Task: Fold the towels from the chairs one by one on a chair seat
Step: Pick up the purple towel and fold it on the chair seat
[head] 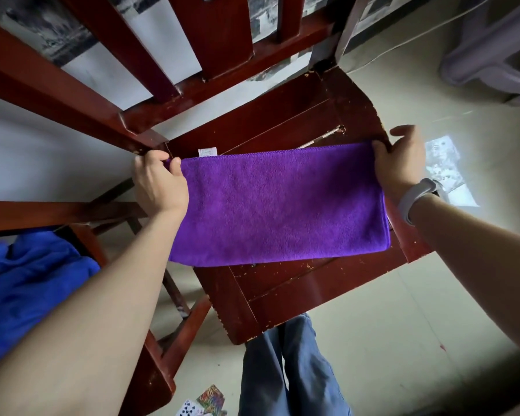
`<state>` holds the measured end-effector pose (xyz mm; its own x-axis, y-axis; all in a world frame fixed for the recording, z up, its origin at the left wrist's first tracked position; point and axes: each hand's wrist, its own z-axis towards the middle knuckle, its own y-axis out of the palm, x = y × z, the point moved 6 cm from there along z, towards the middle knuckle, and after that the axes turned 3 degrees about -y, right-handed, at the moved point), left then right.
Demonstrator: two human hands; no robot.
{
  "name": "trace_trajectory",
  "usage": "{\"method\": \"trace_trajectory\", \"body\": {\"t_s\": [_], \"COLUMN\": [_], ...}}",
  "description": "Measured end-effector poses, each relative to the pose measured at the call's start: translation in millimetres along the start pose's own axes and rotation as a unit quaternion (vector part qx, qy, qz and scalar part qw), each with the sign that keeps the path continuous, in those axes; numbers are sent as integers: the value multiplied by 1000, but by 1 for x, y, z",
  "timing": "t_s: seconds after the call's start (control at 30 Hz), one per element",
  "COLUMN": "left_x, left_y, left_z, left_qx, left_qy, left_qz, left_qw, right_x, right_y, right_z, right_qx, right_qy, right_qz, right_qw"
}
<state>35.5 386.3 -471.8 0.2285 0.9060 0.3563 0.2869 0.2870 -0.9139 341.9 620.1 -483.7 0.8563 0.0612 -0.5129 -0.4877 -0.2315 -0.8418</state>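
The towel [278,202] on the chair seat [297,283] is plain purple with a small white tag [207,152]. The chair is dark reddish-brown with pale chips. A second towel [27,283] is bright blue. The wristband [415,199] is pale grey, the trousers [294,370] blue-grey, the floor [433,310] pale cream. Playing cards [203,403] show black spades and a multicoloured back.

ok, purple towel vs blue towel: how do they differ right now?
The purple towel lies flat and smooth as a neat rectangle on the chair seat; the blue towel sits crumpled in a heap on the other chair at the left. The left hand and right hand each pinch a far corner of the purple towel; nothing touches the blue towel. Both look like plush cloth.
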Motion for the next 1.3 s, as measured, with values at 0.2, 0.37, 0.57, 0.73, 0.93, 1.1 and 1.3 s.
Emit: {"method": "trace_trajectory", "body": {"t_s": [0.2,0.37,0.57,0.73,0.93,1.1,1.3], "left_x": [18,17,-22,-27,-26,-31,-45], "left_y": [-8,45,47,45,30,38,46], "left_z": [-58,-77,-58,-55,-63,-104,-109], "left_qx": [41,-92,-96,-109,-64,-97,-153], "left_qy": [256,315,266,240,198,241,175], "left_qz": [71,198,191,170,143,172,171], "left_qw": [963,924,940,949,968,950,958], "right_x": [-62,-77,-27,11,24,36,38], "right_y": [-11,60,63,34,-14,-16,-4], "right_z": [-65,-104,-76,-55,-61,-78,-72], "right_qx": [12,-123,-120,-100,-18,-60,-123], "right_qy": [-275,-348,-305,-188,-107,54,156], "right_qz": [-87,-225,-265,-229,-79,-53,-53], "right_qw": [957,902,907,950,991,995,979]}}
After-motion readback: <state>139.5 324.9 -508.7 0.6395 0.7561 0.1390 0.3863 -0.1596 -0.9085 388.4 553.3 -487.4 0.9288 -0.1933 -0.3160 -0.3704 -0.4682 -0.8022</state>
